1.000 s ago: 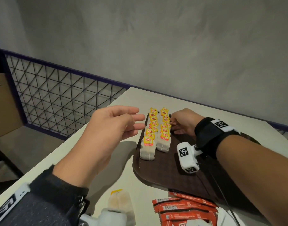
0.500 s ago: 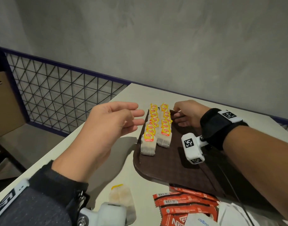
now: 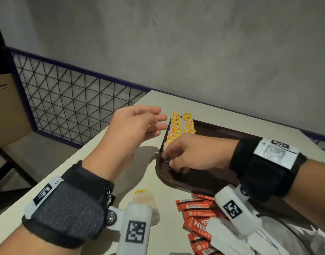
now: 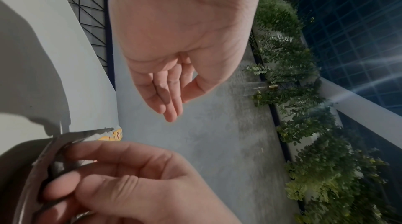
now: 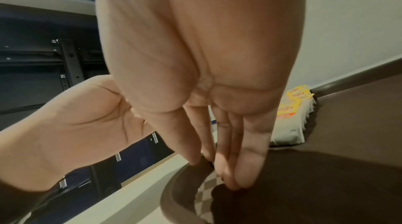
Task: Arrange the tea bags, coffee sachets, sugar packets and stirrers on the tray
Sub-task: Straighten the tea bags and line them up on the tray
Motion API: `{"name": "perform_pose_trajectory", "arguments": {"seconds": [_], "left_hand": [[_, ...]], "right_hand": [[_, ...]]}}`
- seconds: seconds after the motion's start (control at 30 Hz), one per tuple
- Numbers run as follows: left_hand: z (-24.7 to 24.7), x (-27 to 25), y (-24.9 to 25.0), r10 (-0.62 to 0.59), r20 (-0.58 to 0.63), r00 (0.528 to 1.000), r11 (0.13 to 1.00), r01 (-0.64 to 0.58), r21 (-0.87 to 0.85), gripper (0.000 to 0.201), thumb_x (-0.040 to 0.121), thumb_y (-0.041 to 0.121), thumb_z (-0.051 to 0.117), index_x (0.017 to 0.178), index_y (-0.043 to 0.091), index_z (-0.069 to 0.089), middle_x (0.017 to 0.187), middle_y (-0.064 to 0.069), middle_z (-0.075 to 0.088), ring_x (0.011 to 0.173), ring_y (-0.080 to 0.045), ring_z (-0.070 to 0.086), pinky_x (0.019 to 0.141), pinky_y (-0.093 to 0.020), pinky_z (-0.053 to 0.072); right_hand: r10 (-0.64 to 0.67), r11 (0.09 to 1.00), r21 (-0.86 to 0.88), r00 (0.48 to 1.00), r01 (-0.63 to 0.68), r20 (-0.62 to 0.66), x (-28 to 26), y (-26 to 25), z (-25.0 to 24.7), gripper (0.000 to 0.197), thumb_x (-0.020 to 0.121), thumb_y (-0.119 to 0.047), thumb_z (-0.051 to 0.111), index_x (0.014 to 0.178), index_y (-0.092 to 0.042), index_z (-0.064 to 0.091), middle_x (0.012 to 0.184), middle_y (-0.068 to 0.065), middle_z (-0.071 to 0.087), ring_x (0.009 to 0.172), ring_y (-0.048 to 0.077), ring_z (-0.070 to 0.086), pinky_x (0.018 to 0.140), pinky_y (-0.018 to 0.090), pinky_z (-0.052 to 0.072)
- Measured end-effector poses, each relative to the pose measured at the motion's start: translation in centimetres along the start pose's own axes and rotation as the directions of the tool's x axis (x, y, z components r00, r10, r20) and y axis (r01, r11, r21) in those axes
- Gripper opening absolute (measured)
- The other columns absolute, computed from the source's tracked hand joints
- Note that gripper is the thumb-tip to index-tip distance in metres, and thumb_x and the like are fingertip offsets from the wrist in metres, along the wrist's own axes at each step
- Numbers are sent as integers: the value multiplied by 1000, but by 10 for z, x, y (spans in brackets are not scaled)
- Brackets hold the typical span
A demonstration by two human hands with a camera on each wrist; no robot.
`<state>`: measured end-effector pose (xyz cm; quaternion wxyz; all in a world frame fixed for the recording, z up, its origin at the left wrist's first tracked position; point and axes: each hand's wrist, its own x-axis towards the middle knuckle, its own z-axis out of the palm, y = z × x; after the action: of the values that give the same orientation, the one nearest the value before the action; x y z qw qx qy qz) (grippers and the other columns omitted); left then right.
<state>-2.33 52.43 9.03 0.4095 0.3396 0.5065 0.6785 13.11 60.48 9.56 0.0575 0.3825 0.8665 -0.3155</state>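
Two rows of tea bags (image 3: 182, 124) with yellow tags stand along the left side of the brown tray (image 3: 213, 173). My right hand (image 3: 170, 161) is at the tray's left rim, in front of those rows, and hides the nearest bags. In the right wrist view its thumb lies on the outside of the rim and its fingers (image 5: 234, 176) on the inside, pinching the tray (image 5: 348, 124) beside the tea bags (image 5: 291, 117). My left hand (image 3: 158, 124) hovers over the table left of the tray, fingers relaxed and holding nothing (image 4: 176, 107).
A loose tea bag (image 3: 145, 199) lies on the table in front of the tray. Red coffee sachets (image 3: 194, 214) and white sugar packets (image 3: 228, 236) are piled at the near right. A wire-mesh railing (image 3: 66, 107) borders the table's left edge.
My right hand has come back from the far end of the tea bag rows to the tray's near left rim. The left hand still hovers in place.
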Motion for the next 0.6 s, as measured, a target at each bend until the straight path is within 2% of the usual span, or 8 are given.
{"name": "perform_pose_trajectory", "arguments": {"seconds": [0.1,0.2,0.3,0.37,0.47,0.53,0.6], "left_hand": [[-1,2,2,1,-2,1000,1000,-1,-9,28,93,-9,50,107,4,71,98,-9,81,91,-24,79,88,-34,62],[-4,3,3,7,-5,1000,1000,-7,-11,29,93,-8,49,109,4,70,100,-10,80,90,-23,79,87,-33,62],[-7,3,2,22,-1,1000,1000,-22,-11,30,93,-8,48,110,4,70,101,-10,80,90,-22,79,84,-31,62],[-9,5,2,20,-12,1000,1000,-20,-18,30,92,-7,48,110,4,69,101,-10,80,89,-21,79,82,-30,62],[-12,5,3,16,-14,1000,1000,-17,-26,31,93,-5,48,115,3,68,104,-10,80,90,-20,79,78,-28,61],[-15,4,4,21,-9,1000,999,-22,-31,32,93,-5,49,117,4,68,107,-9,79,90,-18,79,79,-27,61],[-20,2,5,34,2,999,999,-34,-33,33,94,-4,48,119,5,67,108,-8,79,91,-16,79,81,-26,62]], "right_hand": [[21,1000,20,999,-20,-36,3,-2,1,32,96,-6,63,127,-7,67,106,16,73,84,19,69,82,35,63],[33,998,50,999,-31,-42,-4,-5,-1,35,97,-8,64,132,-10,63,103,11,73,83,15,70,79,30,62],[-30,995,92,998,35,-64,-21,-14,-2,25,96,-11,66,120,-18,69,98,15,74,77,14,70,73,28,61],[-81,991,102,997,82,-20,-35,-22,4,18,94,-15,70,111,-21,72,91,10,75,76,15,70,71,31,60],[-87,992,-82,993,93,75,-46,-34,22,23,92,-35,72,114,-27,71,86,-4,76,75,10,70,74,31,58],[-86,949,-297,994,103,69,-46,-41,36,39,88,-54,69,119,-32,66,86,-11,73,78,5,67,76,30,55],[-105,897,-429,994,105,23,-45,-47,50,45,86,-65,63,116,-32,65,85,-14,65,77,3,60,68,27,47]]}}
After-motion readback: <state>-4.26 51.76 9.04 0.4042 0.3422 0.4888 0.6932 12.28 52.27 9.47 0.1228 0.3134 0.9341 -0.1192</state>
